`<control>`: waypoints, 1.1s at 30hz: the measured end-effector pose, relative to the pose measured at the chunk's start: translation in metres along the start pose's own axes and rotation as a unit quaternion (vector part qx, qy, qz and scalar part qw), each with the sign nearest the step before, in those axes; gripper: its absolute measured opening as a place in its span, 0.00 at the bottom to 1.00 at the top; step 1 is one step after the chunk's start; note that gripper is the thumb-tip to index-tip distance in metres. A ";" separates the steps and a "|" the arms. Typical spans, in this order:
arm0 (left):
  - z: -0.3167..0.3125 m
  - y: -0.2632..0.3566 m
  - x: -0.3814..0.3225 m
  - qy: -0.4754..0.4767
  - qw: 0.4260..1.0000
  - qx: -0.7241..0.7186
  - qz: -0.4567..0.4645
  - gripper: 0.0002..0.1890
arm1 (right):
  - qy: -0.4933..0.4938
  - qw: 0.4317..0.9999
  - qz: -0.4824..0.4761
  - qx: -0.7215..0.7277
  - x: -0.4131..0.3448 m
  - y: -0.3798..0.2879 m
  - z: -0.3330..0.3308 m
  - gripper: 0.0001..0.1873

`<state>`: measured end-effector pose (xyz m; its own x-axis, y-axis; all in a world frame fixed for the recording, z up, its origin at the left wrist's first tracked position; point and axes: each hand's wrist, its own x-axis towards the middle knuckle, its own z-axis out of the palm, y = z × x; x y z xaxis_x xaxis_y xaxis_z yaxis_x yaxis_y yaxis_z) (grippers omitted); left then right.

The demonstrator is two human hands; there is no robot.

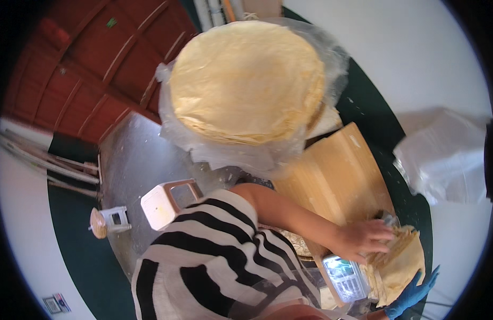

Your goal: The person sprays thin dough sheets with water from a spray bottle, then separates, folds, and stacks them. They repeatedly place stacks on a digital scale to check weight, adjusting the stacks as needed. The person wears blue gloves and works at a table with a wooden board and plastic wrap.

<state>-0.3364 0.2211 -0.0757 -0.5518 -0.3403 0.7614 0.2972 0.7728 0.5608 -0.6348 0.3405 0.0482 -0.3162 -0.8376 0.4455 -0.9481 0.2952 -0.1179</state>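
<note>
My bare left hand [368, 241] reaches across the wooden board, palm down with fingers apart, over the near edge of a folded pile of thin yellowish flatbread-like sheets [404, 266]. Motion blurs it, and whether it touches them is unclear. My right hand [418, 291], in a blue glove, is at the pile's lower right edge, fingers spread and nothing held. A digital scale [347, 280], seemingly covered in clear plastic, lies between my body and the pile. A large round stack of similar sheets [248, 82] rests on clear plastic at the upper middle.
The curved wooden board [340, 176] runs along the green and white wall. A clear plastic bag [444, 160] hangs on the right. A pale plastic stool [160, 206] and a smaller white stool [116, 219] stand on the floor, with red doors [90, 68] beyond.
</note>
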 end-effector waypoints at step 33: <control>-0.504 0.110 -0.233 -0.017 0.827 0.222 -0.516 0.04 | -0.332 0.744 -0.479 0.327 0.013 -0.623 0.185 0.11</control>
<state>0.2175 0.1158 -0.0273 -0.3581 -0.9316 -0.0617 -0.6567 0.2043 0.7260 -0.0546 0.0604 -0.0369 0.7748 -0.6255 0.0920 -0.4931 -0.6889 -0.5313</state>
